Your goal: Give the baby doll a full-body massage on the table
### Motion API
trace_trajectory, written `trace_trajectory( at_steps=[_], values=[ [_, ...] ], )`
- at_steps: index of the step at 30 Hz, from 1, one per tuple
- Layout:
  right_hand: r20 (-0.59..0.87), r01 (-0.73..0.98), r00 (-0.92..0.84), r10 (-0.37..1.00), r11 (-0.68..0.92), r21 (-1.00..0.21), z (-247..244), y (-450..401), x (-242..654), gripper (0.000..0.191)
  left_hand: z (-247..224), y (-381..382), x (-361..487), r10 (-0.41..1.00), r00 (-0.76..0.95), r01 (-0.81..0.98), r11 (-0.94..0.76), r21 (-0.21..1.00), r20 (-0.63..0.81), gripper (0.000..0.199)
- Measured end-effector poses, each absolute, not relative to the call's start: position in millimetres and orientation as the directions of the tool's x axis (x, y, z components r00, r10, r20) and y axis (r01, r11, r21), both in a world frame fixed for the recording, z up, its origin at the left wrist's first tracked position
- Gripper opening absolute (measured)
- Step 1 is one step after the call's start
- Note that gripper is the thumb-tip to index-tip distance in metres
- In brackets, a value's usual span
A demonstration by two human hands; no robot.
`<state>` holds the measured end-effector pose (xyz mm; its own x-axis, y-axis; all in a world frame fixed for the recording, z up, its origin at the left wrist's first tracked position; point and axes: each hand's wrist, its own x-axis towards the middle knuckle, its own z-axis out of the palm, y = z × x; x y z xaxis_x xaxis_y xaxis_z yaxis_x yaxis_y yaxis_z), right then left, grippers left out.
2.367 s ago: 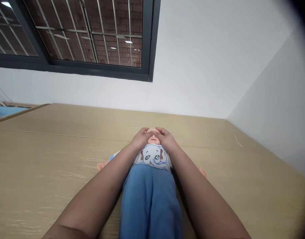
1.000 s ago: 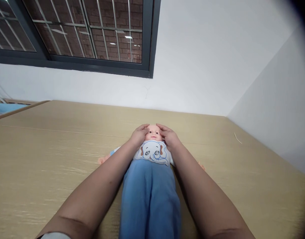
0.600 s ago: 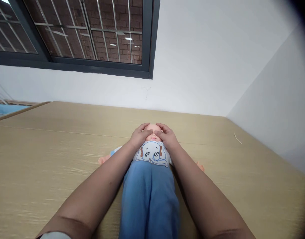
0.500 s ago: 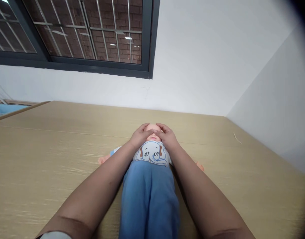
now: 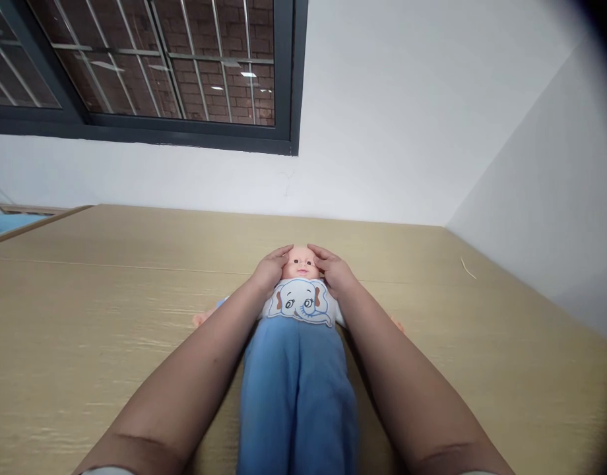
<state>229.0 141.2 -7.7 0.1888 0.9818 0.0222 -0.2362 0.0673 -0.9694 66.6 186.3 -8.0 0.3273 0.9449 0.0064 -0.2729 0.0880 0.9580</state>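
Note:
A baby doll (image 5: 298,310) lies on its back on the wooden surface (image 5: 110,330), its head away from me. It wears a white top with an elephant picture and blue trousers (image 5: 296,389). My left hand (image 5: 272,269) rests against the left side of the doll's head (image 5: 302,258), and my right hand (image 5: 333,269) is against the right side. Both hands curve around the head, which sits between them with its eyes and mouth showing. The doll's small hands stick out beyond my forearms.
A white wall (image 5: 373,132) with a dark-framed, barred window (image 5: 194,135) stands behind the surface. Another wall (image 5: 555,185) borders the right side. A thin pale strand (image 5: 466,269) lies at the right. Something light blue (image 5: 11,223) shows at the far left.
My hands have moved apart to the sides of the doll's head. The thumbs that crossed over its eyes have come away, so the eyes now show. The view has shifted slightly.

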Motion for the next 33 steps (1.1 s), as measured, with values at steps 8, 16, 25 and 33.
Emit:
trace_trajectory(
  at_steps=[8, 16, 25, 33],
  values=[
    [0.137, -0.024, 0.255, 0.957, 0.148, -0.989, 3, 134, 223, 0.048, 1, 182, 64, 0.945, 0.325, -0.140, 0.018, 0.990, 0.029, 0.055],
    [0.087, -0.117, 0.263, 0.961, 0.121, -0.986, -6, 141, 224, 0.044, -1, 184, 66, 0.939, 0.343, -0.152, 0.040, 0.988, 0.015, 0.048],
    [0.008, -0.236, 0.194, 0.981, 0.054, -0.970, -8, 141, 230, 0.054, -7, 187, 65, 0.939, 0.343, -0.223, 0.080, 0.971, 0.002, 0.044],
    [0.140, 0.013, 0.242, 0.960, 0.141, -0.990, -6, 139, 226, 0.053, 4, 181, 64, 0.943, 0.331, -0.086, -0.003, 0.996, 0.031, 0.054]
  ],
)
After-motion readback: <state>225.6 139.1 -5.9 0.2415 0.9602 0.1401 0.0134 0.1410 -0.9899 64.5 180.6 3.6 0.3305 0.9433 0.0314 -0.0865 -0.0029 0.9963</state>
